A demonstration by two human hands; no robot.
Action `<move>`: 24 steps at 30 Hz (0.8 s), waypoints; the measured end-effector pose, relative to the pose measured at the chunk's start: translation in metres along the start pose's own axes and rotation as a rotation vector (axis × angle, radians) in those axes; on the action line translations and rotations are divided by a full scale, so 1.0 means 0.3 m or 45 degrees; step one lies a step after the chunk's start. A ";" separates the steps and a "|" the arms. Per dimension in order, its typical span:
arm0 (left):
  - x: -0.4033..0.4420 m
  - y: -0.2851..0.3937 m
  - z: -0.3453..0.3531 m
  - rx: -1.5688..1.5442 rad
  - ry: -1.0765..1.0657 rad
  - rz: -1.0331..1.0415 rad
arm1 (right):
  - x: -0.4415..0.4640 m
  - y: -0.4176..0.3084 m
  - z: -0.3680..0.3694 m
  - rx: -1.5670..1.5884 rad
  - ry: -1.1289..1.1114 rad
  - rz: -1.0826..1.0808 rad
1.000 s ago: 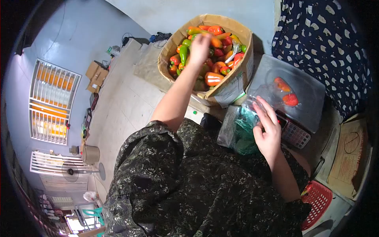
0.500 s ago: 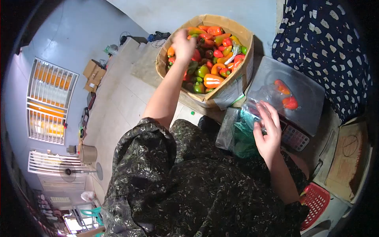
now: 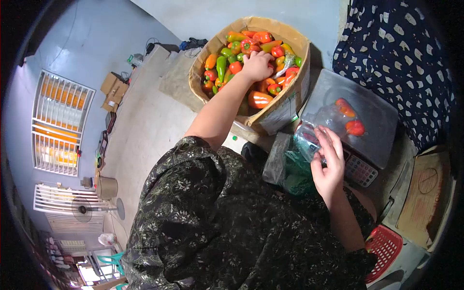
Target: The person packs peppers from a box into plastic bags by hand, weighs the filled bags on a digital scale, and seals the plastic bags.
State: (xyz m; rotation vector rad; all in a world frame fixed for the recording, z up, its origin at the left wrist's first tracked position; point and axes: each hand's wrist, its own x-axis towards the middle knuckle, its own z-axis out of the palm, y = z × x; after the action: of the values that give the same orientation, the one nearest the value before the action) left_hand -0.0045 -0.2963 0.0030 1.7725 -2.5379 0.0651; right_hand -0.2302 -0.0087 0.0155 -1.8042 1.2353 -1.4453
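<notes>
The left hand reaches down into a cardboard box filled with red, orange, yellow and green peppers. Its fingers are bent and slightly spread, with the tips lost among the peppers, so I cannot tell whether it has hold of one. The right hand is partly open near the scale, thumb and fingers apart and a clear plastic bag against them; whether they pinch the film cannot be told. The bag stretches onto the metal plate of the scale, where two orange-red peppers lie close together, apparently inside it.

On the near side wall of the box is a pale label with a green mark at its edge; its print is too small to read. The keypad of the scale shows rows of keys, their characters likewise unreadable. The cardboard piece at right carries a drawn circle with a stroke inside, and blurred printed letters near its edge. A green plastic bag sits beside the right hand, below the clear one.
</notes>
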 end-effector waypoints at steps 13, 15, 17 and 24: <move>0.116 -0.027 0.110 -1.029 0.327 -0.130 | -0.004 -0.009 -0.025 0.029 0.038 -0.034; 0.092 0.019 0.070 -0.395 0.187 -0.292 | -0.005 0.004 -0.025 -0.005 0.051 -0.092; 0.049 0.034 0.097 -0.121 0.064 -0.209 | -0.009 -0.003 -0.022 0.062 0.043 -0.061; 0.008 0.086 0.036 0.084 0.233 -0.121 | -0.021 -0.026 -0.020 0.022 -0.025 -0.057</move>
State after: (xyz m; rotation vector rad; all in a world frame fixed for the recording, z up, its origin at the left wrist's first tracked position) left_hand -0.0296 -0.2904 -0.0078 1.8157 -2.3479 0.2964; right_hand -0.2336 0.0012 0.0207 -1.8409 1.1764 -1.4549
